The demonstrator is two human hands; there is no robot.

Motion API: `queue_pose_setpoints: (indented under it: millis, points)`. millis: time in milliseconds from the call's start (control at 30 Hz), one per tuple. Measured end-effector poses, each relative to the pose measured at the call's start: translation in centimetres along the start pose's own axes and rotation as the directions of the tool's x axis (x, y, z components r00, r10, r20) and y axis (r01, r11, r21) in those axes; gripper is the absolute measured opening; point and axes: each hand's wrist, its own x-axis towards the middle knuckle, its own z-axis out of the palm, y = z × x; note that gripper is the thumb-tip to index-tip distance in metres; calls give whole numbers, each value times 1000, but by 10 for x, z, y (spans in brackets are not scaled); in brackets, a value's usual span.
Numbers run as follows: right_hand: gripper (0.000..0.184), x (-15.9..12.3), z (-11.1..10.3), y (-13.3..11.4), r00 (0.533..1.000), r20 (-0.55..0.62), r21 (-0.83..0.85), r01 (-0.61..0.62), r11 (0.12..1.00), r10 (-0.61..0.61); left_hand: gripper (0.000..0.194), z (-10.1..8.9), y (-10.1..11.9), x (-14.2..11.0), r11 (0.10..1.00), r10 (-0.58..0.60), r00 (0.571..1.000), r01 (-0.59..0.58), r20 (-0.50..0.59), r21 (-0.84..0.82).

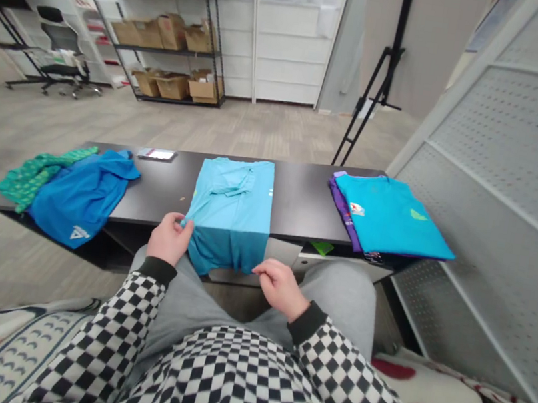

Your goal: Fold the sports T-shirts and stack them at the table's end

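Observation:
A light blue T-shirt (233,203) lies partly folded on the dark table, its near part hanging over the front edge. My left hand (171,239) pinches the shirt's left edge near the table's front. Lower down, at the right corner of the hanging part, my right hand (281,287) is closed with its fingertips at the fabric; the exact grip is partly hidden. To the right rests a stack of folded shirts, a bright blue one (393,213) over a purple one (344,206). On the left lie a crumpled blue shirt (85,194) and a green patterned garment (33,176).
The low black table (299,199) stands across my knees. A phone (157,154) lies at its back left edge. A perforated grey panel (517,164) rises on the right. Behind stand a black tripod stand (373,96) and a shelf with cardboard boxes (173,32).

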Motion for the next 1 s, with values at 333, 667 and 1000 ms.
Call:
queue_pose_setpoints:
  millis: [333, 667, 1000]
  points:
    - [33, -3, 49, 11, 903, 424, -175, 6, 985, 70, 24, -9, 11, 8, 993, 113, 994, -112, -7, 46]
    - [33, -16, 51, 12, 889, 416, -344, -40, 938, 190, 18, 6, 59, 7, 968, 246, 967, -249, 58, 41]
    - [35, 20, 47, -30, 868, 493, -323, 118, 939, 61, 41, 8, 37, 10, 951, 285, 932, -304, 224, 56]
